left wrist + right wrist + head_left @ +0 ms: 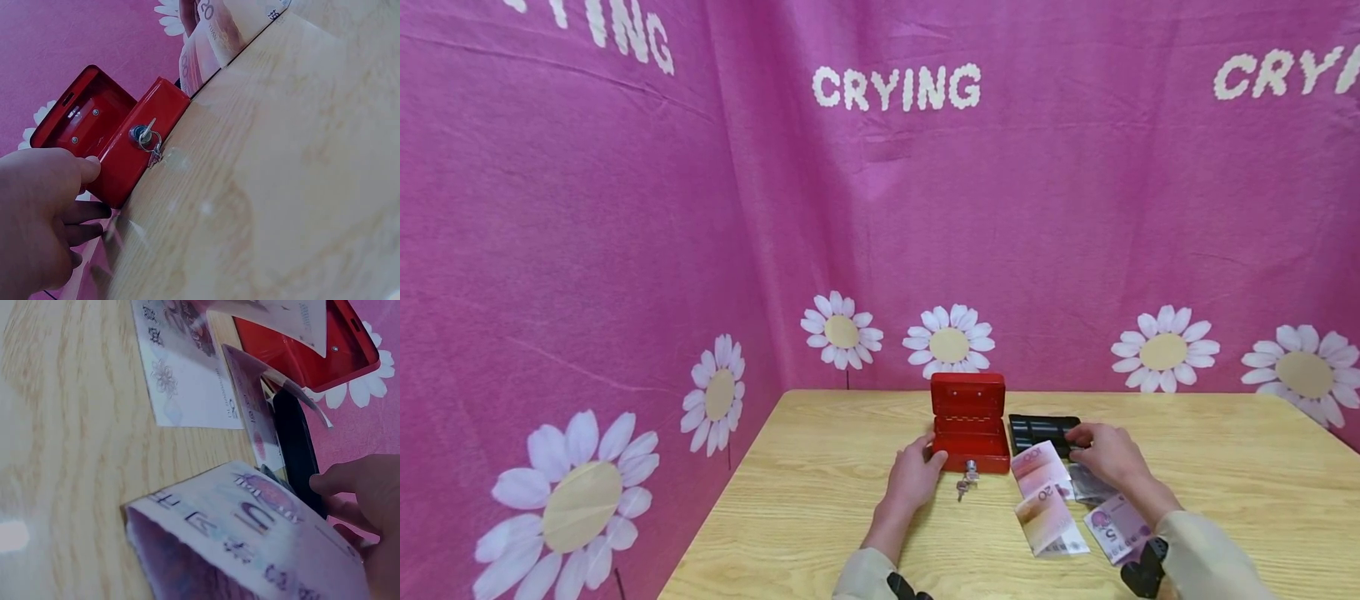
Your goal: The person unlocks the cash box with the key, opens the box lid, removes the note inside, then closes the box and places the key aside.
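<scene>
A small red cash box (951,458) stands with its lid raised, and keys (962,490) hang from its front lock. At its left front corner my left hand (916,473) holds the box, thumb over the rim and fingers along the side, as the left wrist view shows. Right of the box lies a black coin tray (1037,427) with compartments. My right hand (1108,454) grips the tray's right end between thumb and fingers. Folded banknotes lie in front of it: a pink 100 (1036,463), a brownish 20 (1043,512) and a purple 5 (256,519).
Another greyish note (1086,485) lies partly under my right hand. Everything stands on a light wood table (805,483). A pink cloth (1037,208) with daisies and white lettering hangs behind the table and along its left side.
</scene>
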`<action>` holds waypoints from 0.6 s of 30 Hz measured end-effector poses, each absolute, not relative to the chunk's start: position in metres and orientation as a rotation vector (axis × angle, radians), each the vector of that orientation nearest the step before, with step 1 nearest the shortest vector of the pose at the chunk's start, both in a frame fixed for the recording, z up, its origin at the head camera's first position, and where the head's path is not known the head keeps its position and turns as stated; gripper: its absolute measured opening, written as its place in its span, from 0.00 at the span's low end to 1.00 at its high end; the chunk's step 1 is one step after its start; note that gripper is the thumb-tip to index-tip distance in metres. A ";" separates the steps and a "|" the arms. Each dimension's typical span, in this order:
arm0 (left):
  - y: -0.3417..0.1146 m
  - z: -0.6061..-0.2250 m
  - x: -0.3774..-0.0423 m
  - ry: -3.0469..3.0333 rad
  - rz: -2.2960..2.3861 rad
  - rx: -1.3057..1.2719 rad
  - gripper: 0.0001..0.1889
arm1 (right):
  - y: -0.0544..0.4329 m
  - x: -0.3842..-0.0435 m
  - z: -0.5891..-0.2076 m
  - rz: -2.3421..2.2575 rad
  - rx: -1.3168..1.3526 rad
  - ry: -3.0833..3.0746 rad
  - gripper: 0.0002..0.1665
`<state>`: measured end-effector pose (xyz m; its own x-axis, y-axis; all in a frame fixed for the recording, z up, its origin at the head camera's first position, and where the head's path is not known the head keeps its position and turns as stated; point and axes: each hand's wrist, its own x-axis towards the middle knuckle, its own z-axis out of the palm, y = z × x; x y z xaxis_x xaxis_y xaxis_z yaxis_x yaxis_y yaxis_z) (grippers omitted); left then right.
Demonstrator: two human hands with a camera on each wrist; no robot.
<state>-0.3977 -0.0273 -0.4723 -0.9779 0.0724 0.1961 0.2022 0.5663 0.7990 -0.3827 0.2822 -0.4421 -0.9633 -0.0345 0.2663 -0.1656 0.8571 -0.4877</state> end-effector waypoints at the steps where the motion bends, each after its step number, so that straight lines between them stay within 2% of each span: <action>1: -0.027 -0.472 -0.398 -2.652 -1.379 -0.232 0.26 | 0.282 -0.383 -0.443 0.771 0.148 -2.795 0.18; 8: -0.028 -0.473 -0.399 -2.638 -1.364 -0.273 0.25 | 0.284 -0.387 -0.449 0.760 0.118 -2.834 0.16; 18: -0.029 -0.473 -0.399 -2.645 -1.378 -0.256 0.25 | 0.280 -0.386 -0.455 0.581 0.219 -2.788 0.17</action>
<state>-0.3986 -0.0295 -0.4730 -0.9744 0.0822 0.2093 0.2187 0.5640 0.7963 -0.3863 0.2805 -0.4549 -0.9482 -0.0893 0.3049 -0.2036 0.9075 -0.3675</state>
